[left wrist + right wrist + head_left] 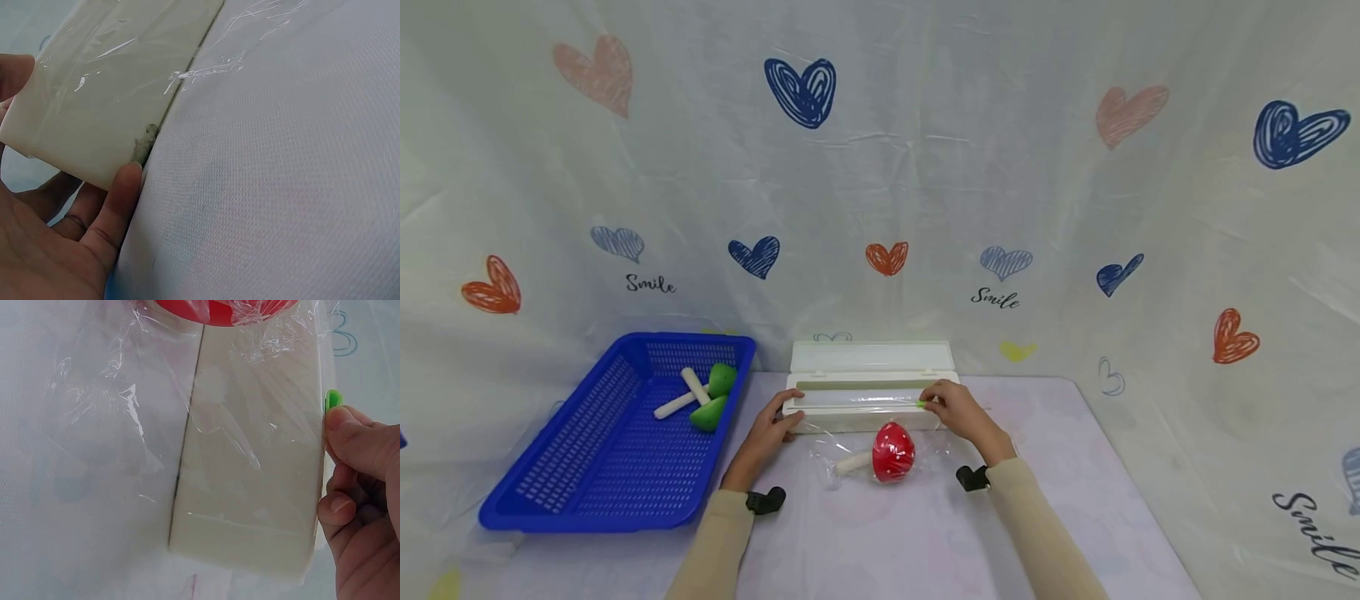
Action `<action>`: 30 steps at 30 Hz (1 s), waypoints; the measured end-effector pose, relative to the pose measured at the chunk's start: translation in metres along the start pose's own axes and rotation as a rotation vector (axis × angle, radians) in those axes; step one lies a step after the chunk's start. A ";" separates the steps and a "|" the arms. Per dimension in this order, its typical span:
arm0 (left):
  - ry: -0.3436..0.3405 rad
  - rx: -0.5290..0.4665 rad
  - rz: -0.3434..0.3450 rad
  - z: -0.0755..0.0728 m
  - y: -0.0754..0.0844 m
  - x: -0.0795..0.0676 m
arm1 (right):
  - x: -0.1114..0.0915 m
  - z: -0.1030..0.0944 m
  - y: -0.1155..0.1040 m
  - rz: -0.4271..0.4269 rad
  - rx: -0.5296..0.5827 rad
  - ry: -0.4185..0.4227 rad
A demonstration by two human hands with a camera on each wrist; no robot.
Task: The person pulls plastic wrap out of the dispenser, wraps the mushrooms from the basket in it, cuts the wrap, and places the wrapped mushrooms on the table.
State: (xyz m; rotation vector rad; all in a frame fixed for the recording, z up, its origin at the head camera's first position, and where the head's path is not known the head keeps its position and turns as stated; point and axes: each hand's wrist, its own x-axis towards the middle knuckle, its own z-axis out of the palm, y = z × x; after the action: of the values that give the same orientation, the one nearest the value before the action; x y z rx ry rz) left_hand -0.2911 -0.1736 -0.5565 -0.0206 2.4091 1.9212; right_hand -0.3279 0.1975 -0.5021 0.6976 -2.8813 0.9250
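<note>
A white cling film dispenser (850, 419) lies on the table with its lid (871, 357) raised at the back. My left hand (767, 433) grips its left end, thumb and fingers on either side of the corner. At the right end, my right hand (958, 411) pinches a small green slide cutter (333, 399) on the front edge. Clear film (131, 406) comes over the dispenser's front onto the table. On or under that film, I cannot tell which, lies a toy mushroom (892, 452) with a red, white-dotted cap and a pale stem.
To the left stands a blue plastic basket (617, 525) holding green-capped toy mushrooms (709, 414) near its right wall. A white curtain with printed hearts (880, 167) hangs behind the table (880, 550).
</note>
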 end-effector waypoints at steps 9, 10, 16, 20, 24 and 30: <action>-0.009 -0.005 0.016 0.000 0.003 -0.003 | 0.000 -0.002 -0.001 -0.017 0.002 0.000; -0.008 -0.007 0.017 -0.001 0.003 -0.003 | 0.000 -0.002 -0.001 -0.027 -0.001 0.000; 0.003 -0.011 0.024 -0.001 0.003 -0.001 | 0.002 -0.007 -0.003 -0.032 -0.008 -0.016; -0.002 -0.002 0.033 -0.001 0.002 0.000 | 0.002 -0.009 -0.004 -0.008 -0.009 -0.033; 0.006 0.006 0.048 0.000 0.004 -0.001 | 0.002 -0.009 -0.002 -0.023 -0.015 -0.025; 0.006 0.008 0.053 0.002 0.004 -0.001 | -0.003 -0.013 0.005 -0.055 -0.021 -0.012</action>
State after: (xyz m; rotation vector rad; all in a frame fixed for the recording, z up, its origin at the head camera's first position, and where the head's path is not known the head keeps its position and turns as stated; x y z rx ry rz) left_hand -0.2900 -0.1709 -0.5526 0.0387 2.4457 1.9362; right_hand -0.3289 0.2099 -0.4949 0.7785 -2.8623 0.8853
